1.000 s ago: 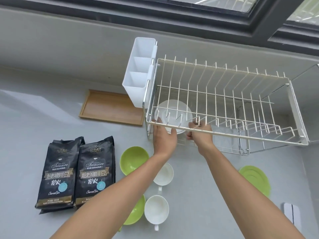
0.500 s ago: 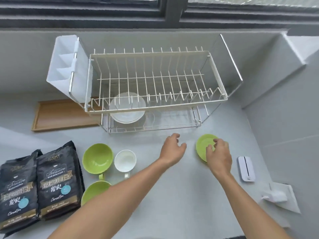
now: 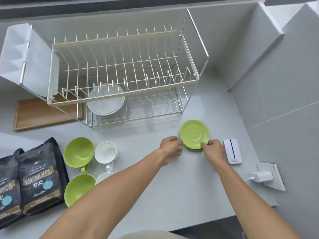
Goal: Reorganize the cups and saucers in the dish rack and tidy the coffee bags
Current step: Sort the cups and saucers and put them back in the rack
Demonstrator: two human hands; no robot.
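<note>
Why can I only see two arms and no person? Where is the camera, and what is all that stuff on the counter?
The camera sits on the person's head and looks down, so you see only their own arms. The right hand pinches the edge of a green saucer, tilted up off another green saucer underneath. The left hand touches the other side; I cannot tell whether it has a grip. Behind stands a wire dish rack with white saucers on its lower shelf. On the left are two green cups, two white cups and black coffee bags. A wooden tray lies behind them. On the right lie a small white gadget and a charger.
</note>
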